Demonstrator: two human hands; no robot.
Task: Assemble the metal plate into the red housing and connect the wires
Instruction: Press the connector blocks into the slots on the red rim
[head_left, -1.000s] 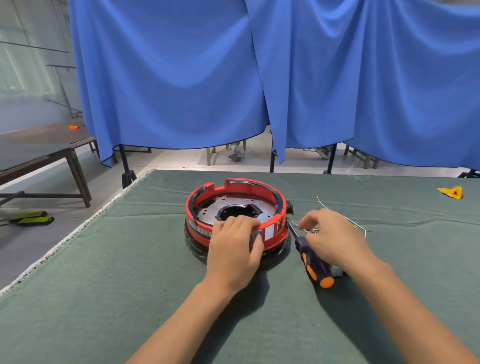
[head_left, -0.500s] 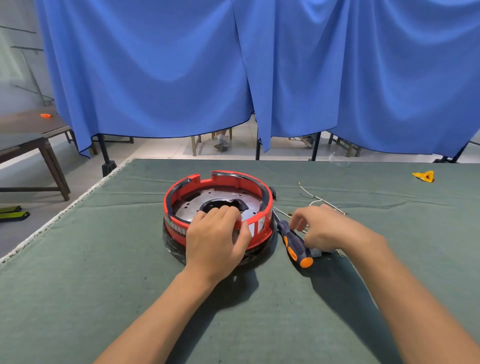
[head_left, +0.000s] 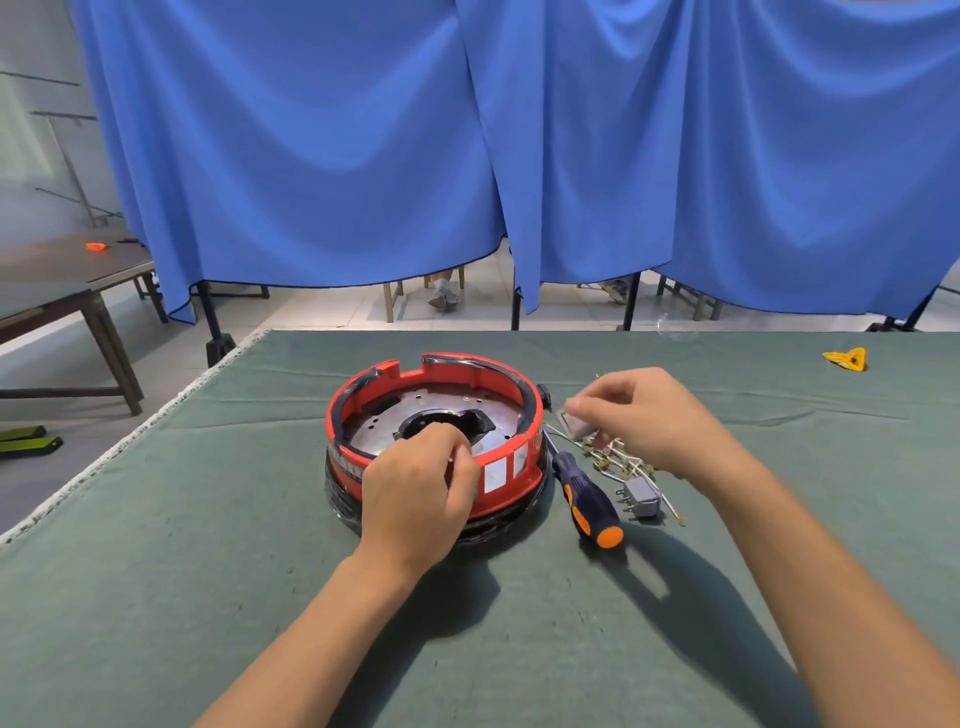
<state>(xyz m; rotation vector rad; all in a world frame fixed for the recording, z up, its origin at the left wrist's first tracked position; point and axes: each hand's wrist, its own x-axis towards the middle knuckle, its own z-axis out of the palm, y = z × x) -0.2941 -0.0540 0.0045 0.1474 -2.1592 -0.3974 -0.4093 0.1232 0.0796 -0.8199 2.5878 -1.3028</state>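
No text, brand, number or sign can be read anywhere. The red housing (head_left: 436, 415) carries white label patches (head_left: 495, 474) on its near wall and a pale strip (head_left: 347, 464) on its left side, but whatever is printed there is too blurred to make out.

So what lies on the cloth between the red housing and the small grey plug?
The screwdriver lies there in the head view, between the red housing and the grey plug, its handle towards the person.

Screwdriver (head_left: 584, 493) and wires (head_left: 618, 462) just right of red housing (head_left: 498, 475); left side open.
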